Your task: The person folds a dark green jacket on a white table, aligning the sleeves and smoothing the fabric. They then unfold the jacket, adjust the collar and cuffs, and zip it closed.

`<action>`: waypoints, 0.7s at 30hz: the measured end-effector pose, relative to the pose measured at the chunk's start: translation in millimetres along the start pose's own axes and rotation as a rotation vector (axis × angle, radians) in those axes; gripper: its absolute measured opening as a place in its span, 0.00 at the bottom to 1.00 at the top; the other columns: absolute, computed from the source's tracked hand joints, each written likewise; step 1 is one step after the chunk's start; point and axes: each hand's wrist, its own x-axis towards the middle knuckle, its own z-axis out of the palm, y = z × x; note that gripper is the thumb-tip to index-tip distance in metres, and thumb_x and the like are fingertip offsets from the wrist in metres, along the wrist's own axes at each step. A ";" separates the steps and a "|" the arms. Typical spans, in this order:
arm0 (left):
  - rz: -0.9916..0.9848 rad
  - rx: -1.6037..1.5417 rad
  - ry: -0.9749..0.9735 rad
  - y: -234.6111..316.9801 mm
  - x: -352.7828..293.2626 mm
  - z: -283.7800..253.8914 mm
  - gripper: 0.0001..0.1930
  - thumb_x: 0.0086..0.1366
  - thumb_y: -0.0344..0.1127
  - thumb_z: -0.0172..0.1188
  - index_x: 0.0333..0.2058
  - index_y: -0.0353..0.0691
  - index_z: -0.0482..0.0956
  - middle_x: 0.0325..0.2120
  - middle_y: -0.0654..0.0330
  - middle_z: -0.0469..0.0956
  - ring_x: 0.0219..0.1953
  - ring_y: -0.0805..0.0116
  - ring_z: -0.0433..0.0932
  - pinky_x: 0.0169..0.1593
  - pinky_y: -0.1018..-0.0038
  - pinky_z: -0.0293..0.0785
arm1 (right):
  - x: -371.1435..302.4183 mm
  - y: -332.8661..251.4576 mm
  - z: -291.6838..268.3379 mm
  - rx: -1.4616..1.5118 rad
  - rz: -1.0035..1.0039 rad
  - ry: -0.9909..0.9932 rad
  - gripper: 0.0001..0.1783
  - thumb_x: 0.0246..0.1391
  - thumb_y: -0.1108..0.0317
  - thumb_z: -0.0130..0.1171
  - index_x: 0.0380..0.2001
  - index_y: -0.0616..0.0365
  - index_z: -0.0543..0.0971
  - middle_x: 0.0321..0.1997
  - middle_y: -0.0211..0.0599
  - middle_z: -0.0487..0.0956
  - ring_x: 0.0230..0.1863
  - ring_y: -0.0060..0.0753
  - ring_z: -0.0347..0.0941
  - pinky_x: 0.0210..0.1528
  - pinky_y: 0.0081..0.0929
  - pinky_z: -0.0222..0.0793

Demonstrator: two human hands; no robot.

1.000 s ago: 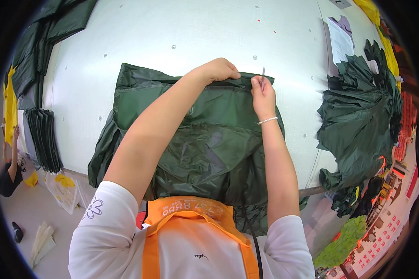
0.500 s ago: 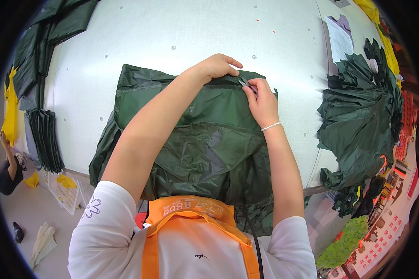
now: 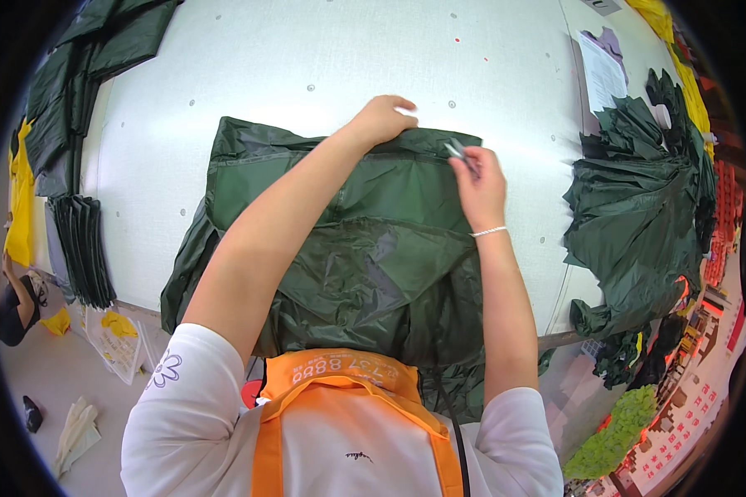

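Observation:
A dark green garment of thin, shiny cloth lies spread before me, its near part creased and hanging over the table's front edge. At its far edge my left hand is closed on the cloth; the palm hides part of the grip. Small metal thread snips sit in my right hand, whose fingers are wrapped around them. Their blades point up and left, close to the garment's far right corner. That hand is slightly blurred.
The garment rests on a pale table. Dark green cloth pieces are heaped at the right, near a paper sheet. Folded green cloth lies at the left, with more behind it. Another person's arm shows far left.
My right hand has moved a little right and up with the snips, away from my left hand. The left hand has shifted slightly left along the cloth's far edge.

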 end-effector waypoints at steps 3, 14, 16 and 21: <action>0.376 0.175 0.385 -6.0 -34.1 -19.6 0.15 0.59 0.33 0.58 0.45 0.38 0.77 0.37 0.55 0.79 0.40 0.64 0.76 0.46 0.70 0.71 | -12.7 46.9 -43.2 -0.166 0.151 0.143 0.15 0.51 0.65 0.63 0.39 0.60 0.74 0.38 0.41 0.76 0.39 0.37 0.74 0.40 0.28 0.71; 0.262 0.630 0.733 -97.3 -294.9 -44.0 0.23 0.49 0.28 0.64 0.47 0.38 0.72 0.48 0.52 0.70 0.50 0.50 0.68 0.55 0.61 0.62 | -125.8 92.6 -115.3 -0.505 0.237 0.263 0.16 0.54 0.58 0.59 0.36 0.63 0.78 0.35 0.46 0.77 0.33 0.36 0.75 0.37 0.34 0.70; 0.032 0.418 0.845 -122.4 -301.1 -49.6 0.28 0.53 0.32 0.65 0.52 0.34 0.67 0.47 0.51 0.70 0.47 0.59 0.71 0.48 0.68 0.68 | -132.3 18.7 -84.6 0.191 0.770 -0.104 0.20 0.55 0.54 0.59 0.32 0.64 0.79 0.32 0.41 0.79 0.22 0.27 0.72 0.26 0.26 0.69; -0.094 -0.533 0.706 -162.5 -261.8 -64.5 0.25 0.61 0.36 0.61 0.54 0.29 0.67 0.41 0.57 0.77 0.41 0.70 0.75 0.45 0.76 0.70 | -145.4 -5.7 8.6 0.879 0.720 0.121 0.25 0.54 0.66 0.61 0.52 0.66 0.70 0.48 0.41 0.76 0.46 0.33 0.73 0.48 0.29 0.70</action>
